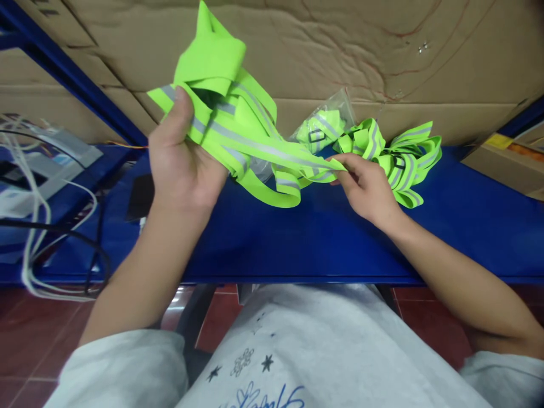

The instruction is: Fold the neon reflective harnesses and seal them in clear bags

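Neon yellow-green reflective straps (255, 139) with silver stripes stretch between my two hands above the blue shelf. My left hand (181, 150) is wrapped round the folded bundle, its thumb over one band; the fingers behind are hidden. With thumb and fingers pinched, my right hand (365, 187) grips the narrow far end of the same straps. Just behind lies a clear plastic bag (325, 122) with a folded strap and a black buckle inside. Beyond my right hand, another loose bundle of reflective straps (403, 161) with a black buckle rests on the shelf.
Corrugated cardboard (318, 51) lines the back of the blue shelf (314, 243). White and black cables (38, 226) hang at the left beside white devices. A dark flat object (140, 195) lies near my left wrist. A cardboard box (505, 164) stands at the right.
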Action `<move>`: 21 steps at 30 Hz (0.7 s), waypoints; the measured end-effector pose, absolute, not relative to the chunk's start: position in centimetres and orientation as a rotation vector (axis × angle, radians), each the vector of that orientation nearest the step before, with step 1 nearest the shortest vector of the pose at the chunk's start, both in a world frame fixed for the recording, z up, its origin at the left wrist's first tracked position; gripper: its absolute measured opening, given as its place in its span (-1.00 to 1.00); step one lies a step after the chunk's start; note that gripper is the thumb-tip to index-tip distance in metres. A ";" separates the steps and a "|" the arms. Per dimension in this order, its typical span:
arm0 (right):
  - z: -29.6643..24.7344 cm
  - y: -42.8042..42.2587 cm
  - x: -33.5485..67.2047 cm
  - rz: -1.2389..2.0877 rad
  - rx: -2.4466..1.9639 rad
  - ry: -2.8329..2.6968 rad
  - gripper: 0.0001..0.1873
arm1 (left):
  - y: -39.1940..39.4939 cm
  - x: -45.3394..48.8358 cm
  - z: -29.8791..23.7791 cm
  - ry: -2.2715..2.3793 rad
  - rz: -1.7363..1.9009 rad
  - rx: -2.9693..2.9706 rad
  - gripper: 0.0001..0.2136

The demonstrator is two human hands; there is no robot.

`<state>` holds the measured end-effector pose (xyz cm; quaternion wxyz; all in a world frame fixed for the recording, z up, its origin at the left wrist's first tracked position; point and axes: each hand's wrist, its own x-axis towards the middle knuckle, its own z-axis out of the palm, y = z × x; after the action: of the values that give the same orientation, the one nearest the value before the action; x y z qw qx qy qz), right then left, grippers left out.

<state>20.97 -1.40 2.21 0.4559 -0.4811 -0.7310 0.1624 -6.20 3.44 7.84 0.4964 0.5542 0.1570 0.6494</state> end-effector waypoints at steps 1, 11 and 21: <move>2.3 -1.4 20.9 0.425 -1.150 -1.775 -0.72 | 3.9 -6.4 7.7 0.379 1.574 1.341 -0.59; 4.0 -2.5 20.3 0.984 -0.888 -1.664 -0.82 | 6.0 -7.8 7.3 0.403 1.518 1.285 -0.68; 2.7 -2.2 20.6 0.105 -0.992 -1.746 -0.86 | 5.7 -6.7 6.5 0.424 1.475 1.292 -0.69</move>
<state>20.61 -2.15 2.72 0.5358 -0.4164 -0.7332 0.0442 -6.71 5.73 6.47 0.5376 0.5430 0.1781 0.6200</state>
